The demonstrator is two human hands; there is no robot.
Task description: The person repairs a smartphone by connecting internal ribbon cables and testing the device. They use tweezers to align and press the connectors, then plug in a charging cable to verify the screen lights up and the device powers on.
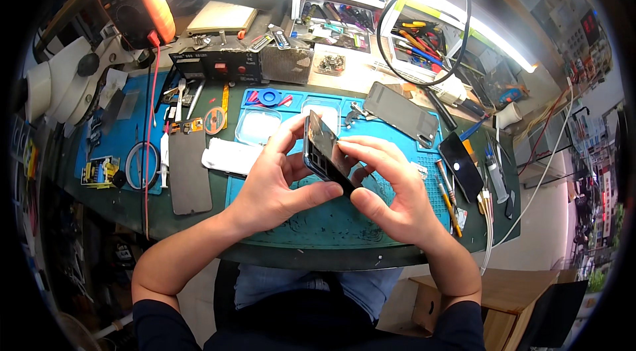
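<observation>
Sitting far left on the tabletop [99, 208] is a microscope [63, 82], with a dark panel [189, 172] lying flat beside a white cloth [228, 155]. The left hand [275, 178] is closing its grip round a phone [324, 152], thumb pressing the lower edge, fingers curling behind. The phone is standing tilted on edge above the teal mat [331, 218], between both hands. The right hand [391, 188] is pinching the phone's upper edge with its fingertips. Further right, another phone [460, 165] is lying face up near some screwdrivers [447, 188].
</observation>
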